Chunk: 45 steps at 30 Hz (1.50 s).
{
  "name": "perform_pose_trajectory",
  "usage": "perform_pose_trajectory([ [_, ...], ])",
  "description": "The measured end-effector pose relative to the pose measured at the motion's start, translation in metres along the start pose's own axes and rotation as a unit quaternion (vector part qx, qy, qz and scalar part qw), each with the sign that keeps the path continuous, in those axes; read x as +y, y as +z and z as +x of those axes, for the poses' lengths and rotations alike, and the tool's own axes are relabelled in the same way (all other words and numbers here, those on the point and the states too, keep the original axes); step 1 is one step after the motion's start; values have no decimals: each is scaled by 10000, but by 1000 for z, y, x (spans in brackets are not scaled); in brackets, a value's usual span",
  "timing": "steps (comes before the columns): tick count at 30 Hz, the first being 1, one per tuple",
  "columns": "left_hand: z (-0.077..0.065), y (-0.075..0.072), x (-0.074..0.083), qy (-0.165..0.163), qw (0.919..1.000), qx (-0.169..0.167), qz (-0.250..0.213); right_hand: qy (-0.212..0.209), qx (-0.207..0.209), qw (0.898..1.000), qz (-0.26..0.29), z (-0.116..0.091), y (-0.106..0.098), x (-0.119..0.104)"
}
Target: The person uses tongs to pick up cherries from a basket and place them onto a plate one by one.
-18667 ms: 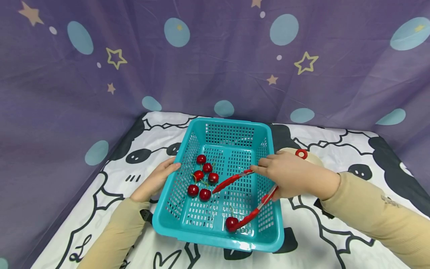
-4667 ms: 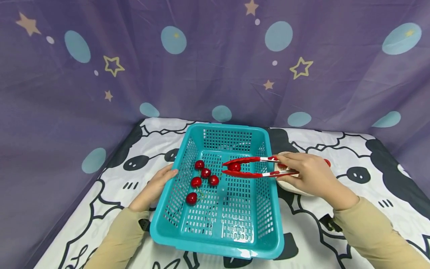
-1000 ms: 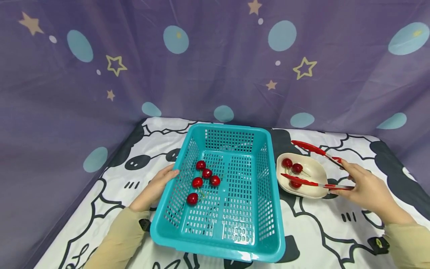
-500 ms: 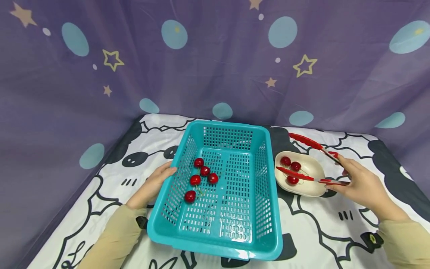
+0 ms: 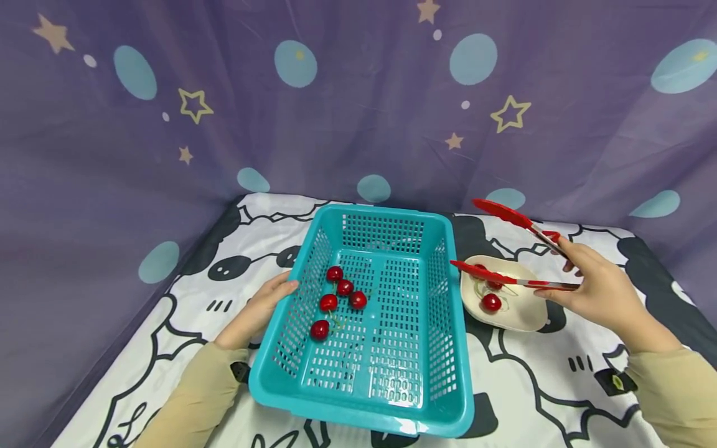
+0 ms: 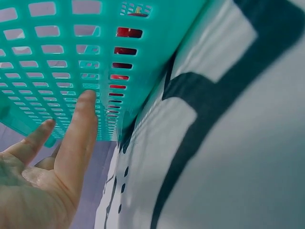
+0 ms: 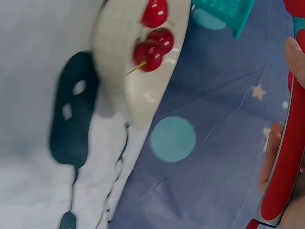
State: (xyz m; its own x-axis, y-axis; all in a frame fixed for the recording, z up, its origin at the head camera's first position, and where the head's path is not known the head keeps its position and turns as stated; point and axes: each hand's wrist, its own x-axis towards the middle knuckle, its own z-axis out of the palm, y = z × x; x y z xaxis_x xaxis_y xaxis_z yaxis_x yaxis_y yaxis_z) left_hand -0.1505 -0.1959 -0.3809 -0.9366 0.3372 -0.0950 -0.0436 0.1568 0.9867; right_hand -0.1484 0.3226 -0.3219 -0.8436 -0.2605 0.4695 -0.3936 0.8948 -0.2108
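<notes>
Several red cherries [image 5: 344,287] with stems lie in the left part of a turquoise perforated basket [image 5: 358,418]. My left hand [image 5: 259,314] touches the basket's left side; the left wrist view shows its fingers fairly straight against the wall. My right hand [image 5: 602,302] grips red-tipped metal tongs [image 5: 546,285] above a cream dish [image 5: 526,308] right of the basket. The tongs' arms are spread, with nothing between them. Three cherries [image 5: 491,303] sit in the dish, two partly hidden by the lower arm. The right wrist view shows the red tongs handle [image 7: 286,162] in the hand.
A white cloth [image 5: 538,367] with black cartoon drawings covers the table. Behind it hangs a purple curtain [image 5: 358,124] with stars and ovals. The basket's right rim stands close to the dish's left edge.
A cherry seen in the tongs over the basket several seconds ago is gone from them; three cherries show in the dish. Lately the spread tongs rose and shifted left. The left hand stays put.
</notes>
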Motion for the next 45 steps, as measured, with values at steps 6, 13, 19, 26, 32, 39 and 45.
perform_pose_trajectory([
  [6, -3, 0, -2, -145, 9998, 25, -141, -541, 68, 9985, 99, 16, 1, -22],
  [13, -3, 1, -2, -63, 9991, -141, -390, -960, 23, 9954, 74, 27, -1, -44],
  [19, -3, 1, -1, -72, 9991, -151, -398, -1446, 59, 9894, 151, 38, 0, -60],
  [26, -2, 1, -1, 2, 9994, -96, -322, -1992, 46, 9798, 162, 51, 3, -82],
  [32, -2, 2, -1, -176, 9992, -48, -359, -2096, -144, 9776, 91, 55, 11, -94],
  [39, -2, 2, -1, -258, 9986, -14, -452, -2282, -447, 9723, -225, 63, 19, -113],
  [45, -2, 2, -1, -116, 9991, -93, -391, -2212, -817, 9708, -436, 69, 24, -124],
])
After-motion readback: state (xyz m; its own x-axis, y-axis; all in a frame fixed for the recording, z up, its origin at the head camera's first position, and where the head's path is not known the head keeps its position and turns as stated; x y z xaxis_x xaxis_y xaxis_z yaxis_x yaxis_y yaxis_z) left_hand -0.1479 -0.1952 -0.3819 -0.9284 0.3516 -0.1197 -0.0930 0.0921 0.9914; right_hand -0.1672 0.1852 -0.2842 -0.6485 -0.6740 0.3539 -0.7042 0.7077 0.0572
